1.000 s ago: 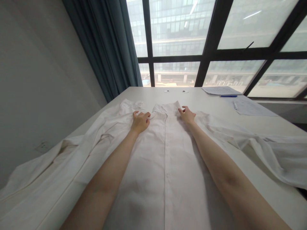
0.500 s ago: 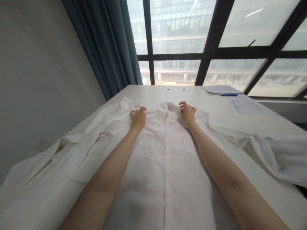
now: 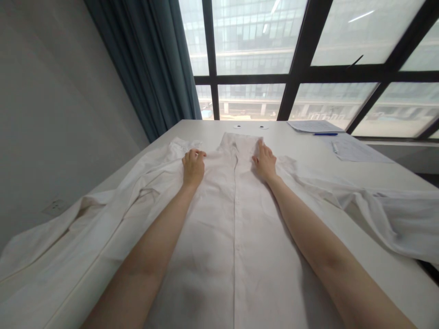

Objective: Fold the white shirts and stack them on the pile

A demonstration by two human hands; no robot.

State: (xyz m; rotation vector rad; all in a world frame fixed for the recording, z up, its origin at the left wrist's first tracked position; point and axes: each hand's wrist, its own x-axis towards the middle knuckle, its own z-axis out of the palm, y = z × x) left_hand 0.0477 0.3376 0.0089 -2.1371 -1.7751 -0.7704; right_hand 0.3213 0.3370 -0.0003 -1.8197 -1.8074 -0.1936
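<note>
A white button-up shirt (image 3: 212,237) lies spread front side up, its buttoned placket running down the middle. Its collar (image 3: 240,141) is turned up at the far end. My left hand (image 3: 194,168) rests on the shoulder left of the collar, fingers loosely bent and apart. At the collar's right end, my right hand (image 3: 265,162) touches the fabric with its fingers stretched and the thumb apart. One sleeve (image 3: 370,214) trails off to the right, while bunched white cloth (image 3: 113,210) covers the left side.
The white table (image 3: 209,129) stands by a dark-framed window (image 3: 254,78) and a blue curtain (image 3: 164,68). Papers (image 3: 313,125), a blue pen (image 3: 325,134) and a small white stick-like item (image 3: 335,147) lie at the back right. A wall with a socket (image 3: 55,208) borders the left.
The collar has gone from lying low to being turned up towards the window. My right hand has shifted slightly inward onto the collar's right end, its fingers straighter. My left hand has moved little.
</note>
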